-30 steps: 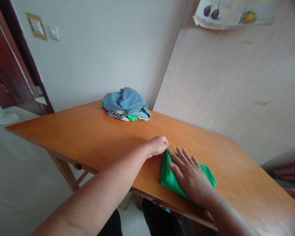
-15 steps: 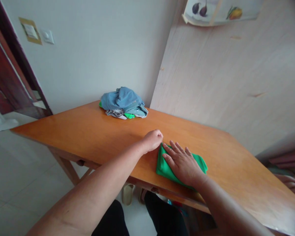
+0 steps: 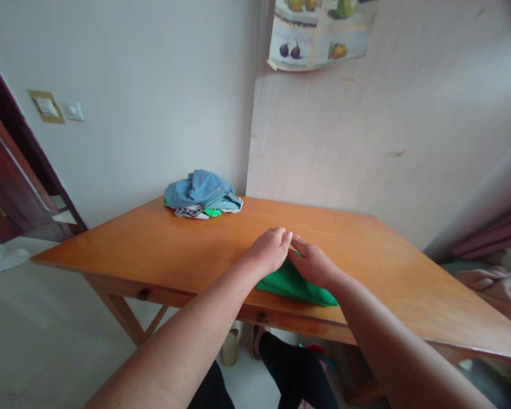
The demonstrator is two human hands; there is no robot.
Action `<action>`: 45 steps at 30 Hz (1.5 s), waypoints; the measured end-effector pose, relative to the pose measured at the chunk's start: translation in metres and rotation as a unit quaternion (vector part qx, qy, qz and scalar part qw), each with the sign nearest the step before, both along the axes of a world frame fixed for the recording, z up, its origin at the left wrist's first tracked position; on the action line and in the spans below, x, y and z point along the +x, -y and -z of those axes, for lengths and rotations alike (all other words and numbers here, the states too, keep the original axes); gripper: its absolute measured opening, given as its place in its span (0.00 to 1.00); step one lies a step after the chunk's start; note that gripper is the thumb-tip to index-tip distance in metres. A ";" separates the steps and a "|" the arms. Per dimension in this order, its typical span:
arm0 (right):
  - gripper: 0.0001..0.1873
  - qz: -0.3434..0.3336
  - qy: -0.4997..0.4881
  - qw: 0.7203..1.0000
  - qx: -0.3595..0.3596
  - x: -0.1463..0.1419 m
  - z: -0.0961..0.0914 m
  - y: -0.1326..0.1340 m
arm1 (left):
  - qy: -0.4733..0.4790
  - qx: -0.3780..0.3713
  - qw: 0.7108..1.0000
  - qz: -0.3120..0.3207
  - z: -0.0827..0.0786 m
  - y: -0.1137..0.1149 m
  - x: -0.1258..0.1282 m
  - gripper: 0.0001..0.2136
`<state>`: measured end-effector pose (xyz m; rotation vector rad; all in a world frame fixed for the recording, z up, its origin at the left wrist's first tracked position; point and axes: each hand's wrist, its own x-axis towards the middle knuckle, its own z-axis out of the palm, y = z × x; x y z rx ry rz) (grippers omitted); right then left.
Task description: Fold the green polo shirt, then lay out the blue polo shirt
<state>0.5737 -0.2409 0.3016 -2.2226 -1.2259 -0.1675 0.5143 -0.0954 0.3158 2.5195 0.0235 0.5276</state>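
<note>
A folded green cloth [image 3: 296,286] lies on the orange wooden table [image 3: 162,250] close to its near edge. My left hand [image 3: 269,250] rests on the cloth's far end with its fingers curled together. My right hand [image 3: 311,264] sits beside it, fingers bent down onto the same end, and the fingertips of both hands meet. Each hand seems to pinch the cloth's far edge. Most of the cloth is hidden under my hands and wrists.
A pile of crumpled clothes [image 3: 202,194], mostly blue with bits of green and white, sits at the table's far corner by the wall. A fruit poster [image 3: 319,34] hangs above. A dark door frame [image 3: 12,170] stands at left. Bedding [image 3: 489,284] shows at right.
My right hand, which lay flat and spread on the cloth, has curled its fingers at the cloth's far end, meeting my left hand. The camera has tilted up.
</note>
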 end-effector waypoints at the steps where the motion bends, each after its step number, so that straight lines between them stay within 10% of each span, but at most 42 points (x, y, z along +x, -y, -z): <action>1: 0.26 0.026 -0.009 0.999 0.034 0.005 -0.003 0.010 | -0.007 0.023 1.000 0.008 0.002 0.003 -0.001 0.21; 7: 0.21 0.189 -0.088 0.964 0.167 0.017 0.001 0.078 | -0.105 0.118 0.987 0.002 0.026 0.002 -0.009 0.31; 17: 0.19 0.198 -0.152 0.949 0.190 0.009 0.050 0.130 | -0.164 0.143 0.976 -0.026 0.040 -0.009 -0.013 0.35; 35: 0.07 0.088 -0.316 0.932 0.152 0.044 0.038 0.119 | -0.200 0.113 0.972 -0.042 0.032 -0.014 -0.016 0.39; 45: 0.15 0.054 -0.481 0.855 0.185 0.048 0.021 0.083 | -0.203 0.155 0.965 -0.054 0.036 -0.013 -0.018 0.40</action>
